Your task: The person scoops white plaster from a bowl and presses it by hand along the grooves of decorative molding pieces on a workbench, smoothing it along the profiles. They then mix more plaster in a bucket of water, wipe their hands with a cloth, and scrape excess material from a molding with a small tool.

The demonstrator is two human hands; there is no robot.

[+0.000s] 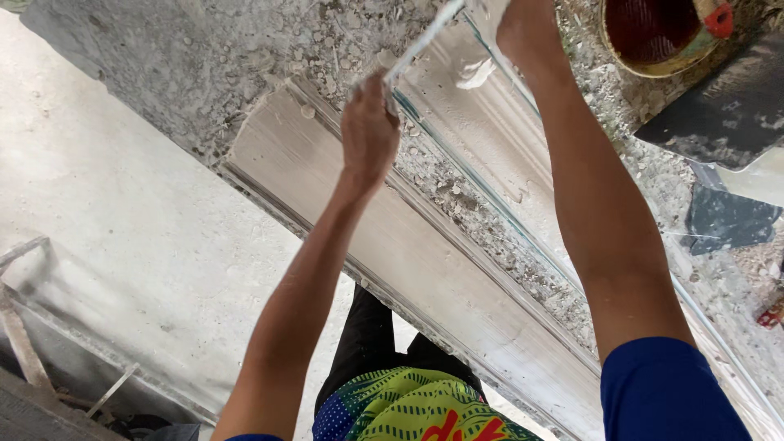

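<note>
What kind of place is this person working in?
Probably a building site or plaster-moulding yard: a long pale moulding lies on rubble-strewn ground, beside a dirty bucket. The left hand grips a thin white rod.

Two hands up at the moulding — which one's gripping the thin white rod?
The left hand. Its fingers are closed around the lower end of the thin white rod. The right hand sits higher, at the frame's top edge, largely cropped, so its grip can't be judged.
</note>
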